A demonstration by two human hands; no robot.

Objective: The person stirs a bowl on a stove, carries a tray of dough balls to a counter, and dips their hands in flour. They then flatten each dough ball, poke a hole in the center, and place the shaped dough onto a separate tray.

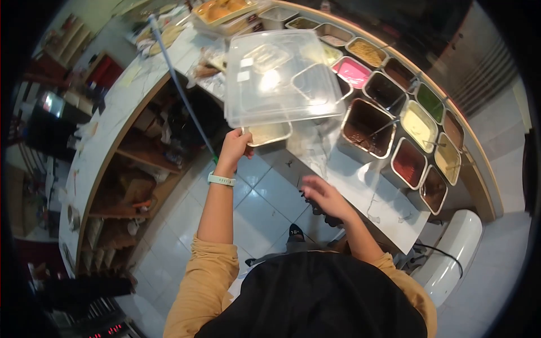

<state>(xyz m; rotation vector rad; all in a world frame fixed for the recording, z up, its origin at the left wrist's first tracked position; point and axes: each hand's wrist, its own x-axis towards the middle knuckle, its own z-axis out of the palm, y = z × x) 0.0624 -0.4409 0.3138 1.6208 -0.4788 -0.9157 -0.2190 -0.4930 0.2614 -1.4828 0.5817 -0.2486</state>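
Observation:
My left hand (231, 151), with a pale watch band on the wrist, is closed on the near left corner of a metal pan (269, 134) with pale contents. A large clear plastic lid (270, 84) with two white labels overlaps the pan's far part and hides much of it. My right hand (328, 198) hangs over the floor beside the counter's near edge, fingers stretched out and holding nothing. Forward of it stands a deep metal container (367, 130) of dark brown sauce with a utensil in it.
Rows of metal containers with coloured fillings, including a pink one (352, 72) and a red one (408, 163), line the white counter (389, 214). A blue pole (183, 90) leans by the open shelves (135, 186) at left. A tray of bread (222, 10) sits at the back.

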